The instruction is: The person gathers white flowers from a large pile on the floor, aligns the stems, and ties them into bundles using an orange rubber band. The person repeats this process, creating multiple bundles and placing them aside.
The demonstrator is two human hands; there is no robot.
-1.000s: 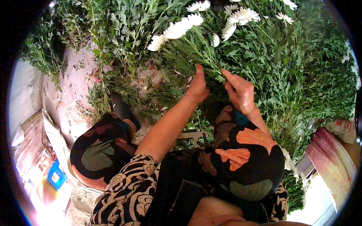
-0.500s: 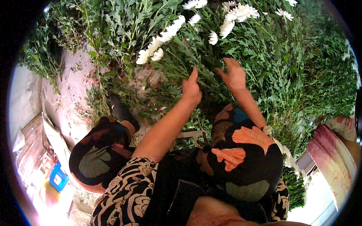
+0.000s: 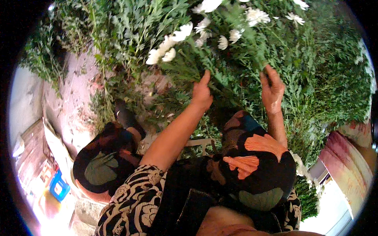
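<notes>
My left hand (image 3: 202, 92) is closed around a bunch of white chrysanthemums (image 3: 173, 67), its thumb pointing up along the leafy stems. The white blooms (image 3: 182, 32) of that bunch fan out up and to the left of the fist. To the right, my right hand (image 3: 272, 88) has its fingertips drawn together at a leafy chrysanthemum stem (image 3: 260, 49), blurred by motion. Its lower stem is hidden by the fingers and the foliage. More white flower heads (image 3: 256, 16) lie beyond both hands.
Heaped green stems (image 3: 330, 78) cover the right side, and leafy plants (image 3: 130, 23) stand at the far left. My patterned knees (image 3: 260, 157) flank the work. A blue plastic item (image 3: 60, 185) sits lower left; a pink and yellow cloth (image 3: 346, 161) hangs at right.
My right hand has moved right, away from my left hand, and its spread fingers have closed together. Some white flowers at the top have shifted. The left hand has barely moved.
</notes>
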